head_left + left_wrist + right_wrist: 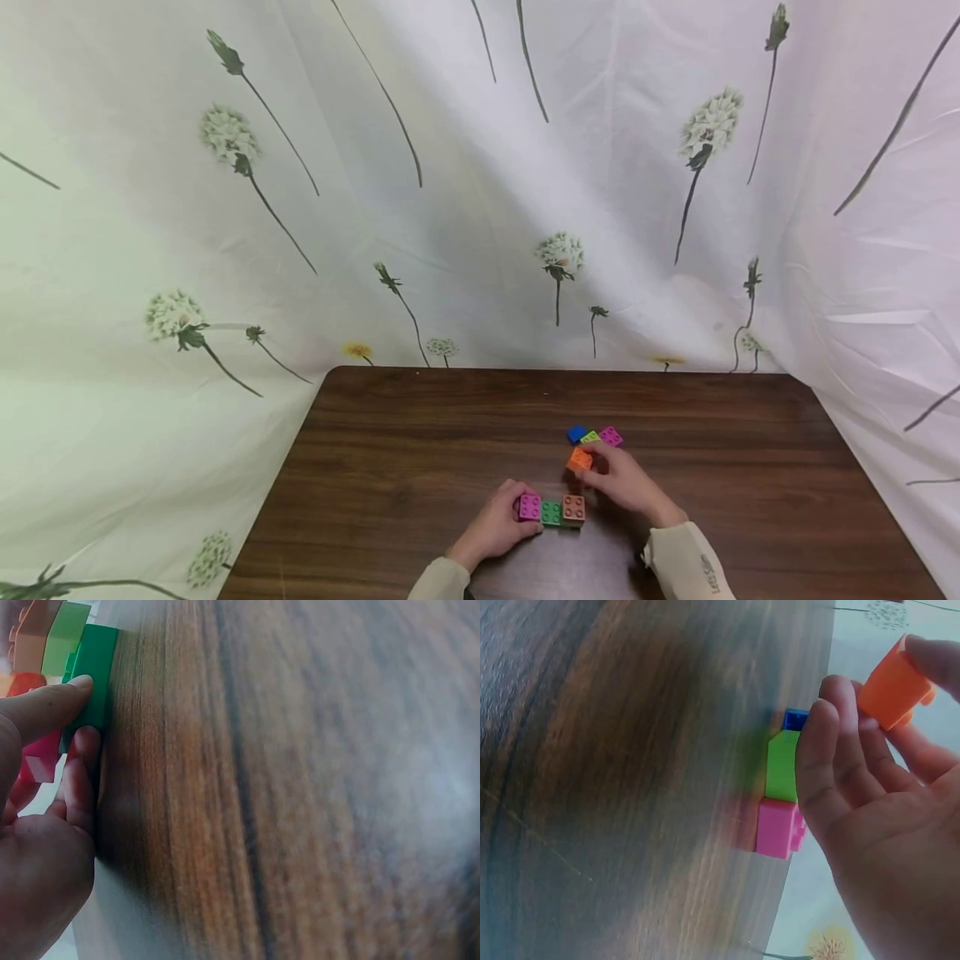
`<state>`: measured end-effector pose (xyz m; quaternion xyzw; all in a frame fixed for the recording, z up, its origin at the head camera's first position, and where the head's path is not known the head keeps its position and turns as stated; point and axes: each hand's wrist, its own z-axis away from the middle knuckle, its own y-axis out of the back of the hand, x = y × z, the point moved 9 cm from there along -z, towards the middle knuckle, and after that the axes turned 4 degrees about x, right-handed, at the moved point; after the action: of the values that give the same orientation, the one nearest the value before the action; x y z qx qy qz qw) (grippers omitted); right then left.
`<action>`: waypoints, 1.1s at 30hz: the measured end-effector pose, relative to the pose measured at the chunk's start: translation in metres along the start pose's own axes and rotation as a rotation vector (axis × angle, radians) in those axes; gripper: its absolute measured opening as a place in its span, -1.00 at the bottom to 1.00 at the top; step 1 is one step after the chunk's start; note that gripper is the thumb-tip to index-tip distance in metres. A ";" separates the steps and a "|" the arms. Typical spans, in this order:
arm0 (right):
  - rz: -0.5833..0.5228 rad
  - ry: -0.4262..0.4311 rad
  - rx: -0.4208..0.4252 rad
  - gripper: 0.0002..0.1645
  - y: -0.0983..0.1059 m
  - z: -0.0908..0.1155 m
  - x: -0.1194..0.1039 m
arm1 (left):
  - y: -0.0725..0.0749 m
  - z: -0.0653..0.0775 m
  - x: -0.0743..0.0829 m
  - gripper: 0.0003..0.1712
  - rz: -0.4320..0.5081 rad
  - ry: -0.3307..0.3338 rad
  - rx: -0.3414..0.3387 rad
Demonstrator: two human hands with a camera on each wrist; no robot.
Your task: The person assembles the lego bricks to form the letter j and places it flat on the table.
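A toy-brick assembly stands on the table in front of me. It has a dark green brick (97, 664) at the bottom, a magenta brick (529, 507) at its left end and a brown brick (573, 507) at its right. Under the brown brick, a light green one (66, 641) shows in the left wrist view. My left hand (500, 523) grips the left end of this assembly, thumb on the dark green brick. Between thumb and fingers, my right hand (621, 477) pinches an orange brick (894, 686), raised above the table behind the assembly.
Just beyond the right hand, a blue brick (576, 434), a lime green brick (782, 765) and a pink brick (777, 827) lie close together. The dark wooden table (420, 433) ends at a white floral cloth (480, 250) hanging behind it.
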<state>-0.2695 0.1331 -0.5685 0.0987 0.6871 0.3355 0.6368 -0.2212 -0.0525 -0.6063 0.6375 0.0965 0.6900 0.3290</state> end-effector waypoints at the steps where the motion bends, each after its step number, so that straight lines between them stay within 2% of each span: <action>1: -0.006 0.004 -0.008 -0.46 0.000 0.001 -0.001 | 0.000 0.000 0.000 -0.63 0.002 0.000 0.000; 6: -0.029 0.040 -0.066 -0.48 -0.004 0.006 -0.008 | 0.000 -0.001 0.000 -0.63 -0.004 -0.007 0.003; 18: -0.032 0.115 -0.128 -0.52 -0.012 0.023 -0.024 | 0.000 0.001 0.001 -0.63 -0.011 -0.014 0.006; 33: -0.038 0.148 -0.141 -0.55 -0.015 0.028 -0.028 | 0.000 0.001 0.002 -0.63 -0.005 -0.019 0.004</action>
<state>-0.2342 0.1152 -0.5542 0.0155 0.7086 0.3775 0.5959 -0.2208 -0.0516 -0.6042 0.6445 0.0964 0.6827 0.3305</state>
